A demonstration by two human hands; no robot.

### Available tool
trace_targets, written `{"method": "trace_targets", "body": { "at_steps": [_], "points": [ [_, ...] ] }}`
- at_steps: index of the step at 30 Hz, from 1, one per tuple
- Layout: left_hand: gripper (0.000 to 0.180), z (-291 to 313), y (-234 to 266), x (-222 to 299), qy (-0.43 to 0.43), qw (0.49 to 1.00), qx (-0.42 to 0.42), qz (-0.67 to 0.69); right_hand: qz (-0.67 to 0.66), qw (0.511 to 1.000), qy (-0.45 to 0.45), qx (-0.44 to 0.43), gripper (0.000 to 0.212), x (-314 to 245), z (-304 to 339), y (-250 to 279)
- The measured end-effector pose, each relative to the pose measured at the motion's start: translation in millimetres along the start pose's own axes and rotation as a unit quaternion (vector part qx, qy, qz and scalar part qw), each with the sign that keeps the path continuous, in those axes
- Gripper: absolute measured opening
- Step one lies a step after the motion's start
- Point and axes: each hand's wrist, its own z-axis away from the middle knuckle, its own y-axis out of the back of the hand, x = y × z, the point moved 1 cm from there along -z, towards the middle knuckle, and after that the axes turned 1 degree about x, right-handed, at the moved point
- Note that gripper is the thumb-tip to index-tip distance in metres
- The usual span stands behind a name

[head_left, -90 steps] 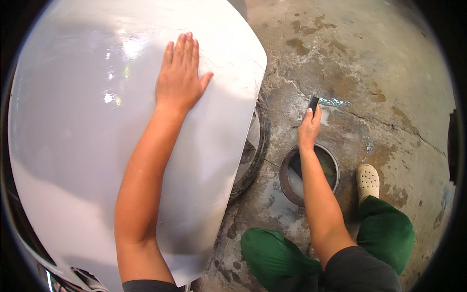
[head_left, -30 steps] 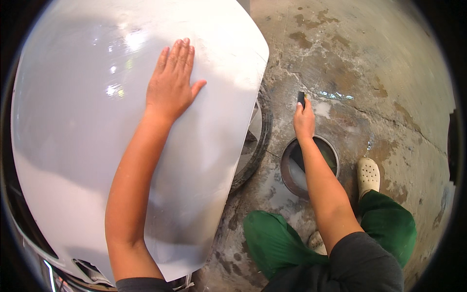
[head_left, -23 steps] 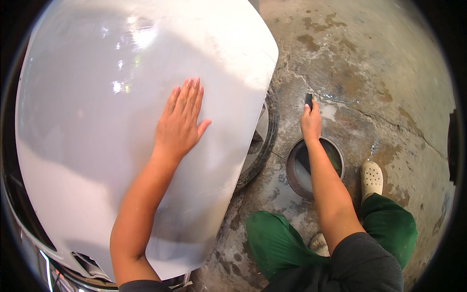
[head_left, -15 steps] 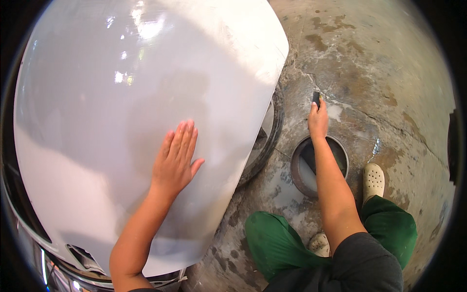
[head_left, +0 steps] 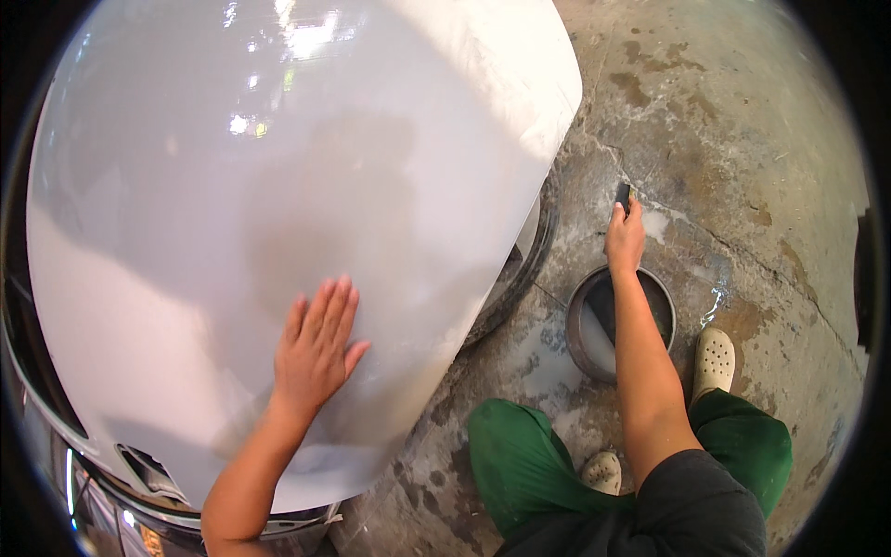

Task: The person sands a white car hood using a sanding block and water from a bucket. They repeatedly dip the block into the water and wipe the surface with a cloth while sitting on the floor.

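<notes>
A large white car hood fills the left half of the view, wet-looking and glossy, with light reflections at its far end. My left hand lies flat on the hood's near part, palm down, fingers stretched out and holding nothing. Off the hood's right edge, my right hand grips a small dark block, whose kind I cannot make out; my fingers hide part of it. Below that hand stands a round bucket with cloudy liquid and a dark shape inside. My right forearm passes over the bucket and covers part of it.
Under the hood's right edge shows a car tire. The concrete floor is cracked, with wet patches and brown stains. My feet, in light perforated clogs, stand near the bucket. A grille and headlight area borders the hood at lower left.
My left hand has slid nearer and slightly left along the hood. My right hand, still holding the dark block, has shifted a little right and nearer. The view has moved slightly.
</notes>
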Motion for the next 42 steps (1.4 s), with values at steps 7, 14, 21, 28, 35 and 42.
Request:
{"method": "trace_targets", "body": {
  "at_steps": [7,14,21,28,35,42],
  "points": [
    [0.082,-154,37,-31,0.037,0.991,0.127,0.028,-0.013,1.0,-0.006,0.009,0.043,4,-7,4],
    [0.077,-255,44,-54,0.011,0.976,0.216,-0.02,0.003,0.999,-0.032,-0.02,0.043,-7,0,5],
    [0.078,-204,50,-56,-0.004,0.988,0.155,0.006,-0.009,0.999,-0.035,-0.022,0.043,-1,-6,6],
    [0.079,-109,42,-48,0.029,0.998,0.051,-0.009,-0.001,0.999,-0.047,-0.022,0.044,-10,-2,5],
    [0.081,-80,40,-53,0.028,0.998,0.055,-0.011,0.012,0.998,-0.033,-0.05,0.044,-16,6,6],
    [0.079,-218,55,-76,0.03,0.982,0.184,-0.004,0.007,0.999,-0.03,-0.032,0.043,-11,-1,11]
  ]
}}
